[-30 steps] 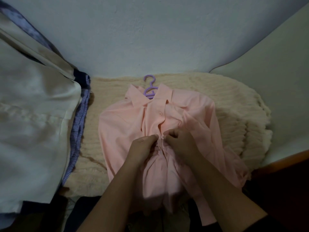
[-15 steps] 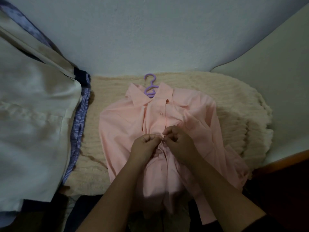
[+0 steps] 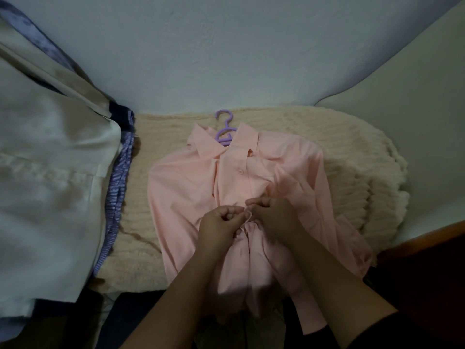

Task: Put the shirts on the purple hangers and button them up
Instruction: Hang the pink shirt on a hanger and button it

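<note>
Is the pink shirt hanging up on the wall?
No, the pink shirt lies flat on the cream blanket, with the purple hanger poking out of its collar.

The shirt (image 3: 191, 187) is plain pale pink, on a lilac-purple hanger (image 3: 224, 133). Beneath it lies a cream blanket (image 3: 352, 157) (ribbed in texture). At left, an off-white garment (image 3: 50, 185) overlaps blue-and-white striped cloth (image 3: 118, 187).

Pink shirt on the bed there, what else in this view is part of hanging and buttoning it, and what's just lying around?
Part of the job:
- pink shirt
- purple hanger, its hook sticking out at the collar
- left hand and right hand, both pinching the shirt's front placket

Just lying about:
- cream blanket under the shirt
- white garment on the left
- blue striped cloth beside it
</note>
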